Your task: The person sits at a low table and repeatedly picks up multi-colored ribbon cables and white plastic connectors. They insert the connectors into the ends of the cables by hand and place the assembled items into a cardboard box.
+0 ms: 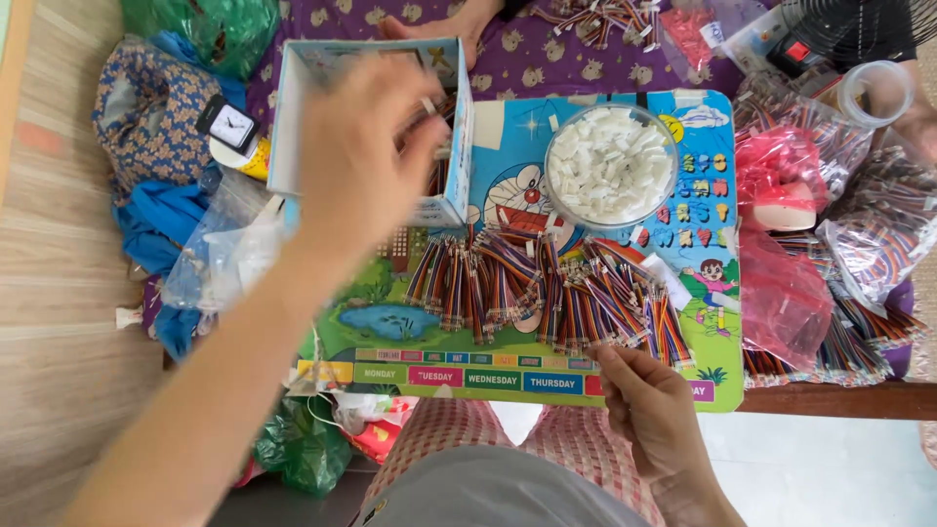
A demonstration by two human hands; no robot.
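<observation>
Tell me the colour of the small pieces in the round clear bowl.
White. The small pieces fill the round clear bowl; the head view shows them plainly.

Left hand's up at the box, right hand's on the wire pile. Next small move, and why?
Probably let go into the blue-and-white box: the left hand is blurred at its open top, a small white piece in its fingertips. The right hand already touches the rainbow wire bundles, ready to pick another.

Small cartoon-printed table [508,385] loaded with wire work

On it lie rows of rainbow wire bundles [547,293], a clear round tub of white connectors [610,166] and an open cardboard box [293,117] at its far left corner.
</observation>
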